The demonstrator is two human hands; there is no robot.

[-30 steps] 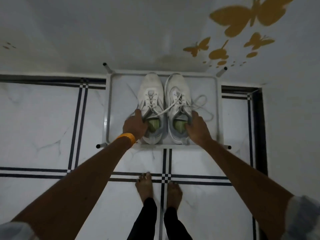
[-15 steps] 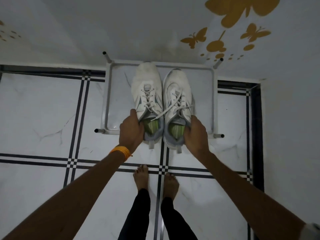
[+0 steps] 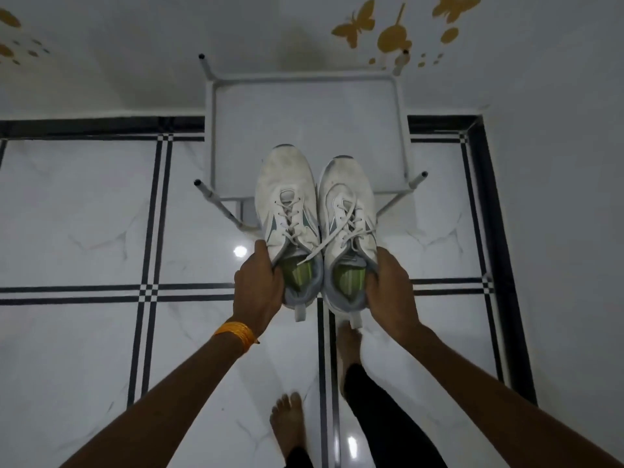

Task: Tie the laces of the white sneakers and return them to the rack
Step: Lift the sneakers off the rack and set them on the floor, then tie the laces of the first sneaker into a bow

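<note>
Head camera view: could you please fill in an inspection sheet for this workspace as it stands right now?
Surface: white marble floor with black inlay lines, glossy, with light glare.
Job's things: left sneaker and right sneaker held side by side in the air, toes pointing away; laces loose, one lace crossing from the right shoe to the left. White rack against the wall, its top shelf bare.
Clutter: nothing seen.
Grippers: left hand grips the left sneaker's heel; right hand grips the right sneaker's heel.
Cables: nothing seen.
Surroundings: white wall with gold butterfly stickers; bare feet on the floor; orange wristband on the left wrist.
</note>
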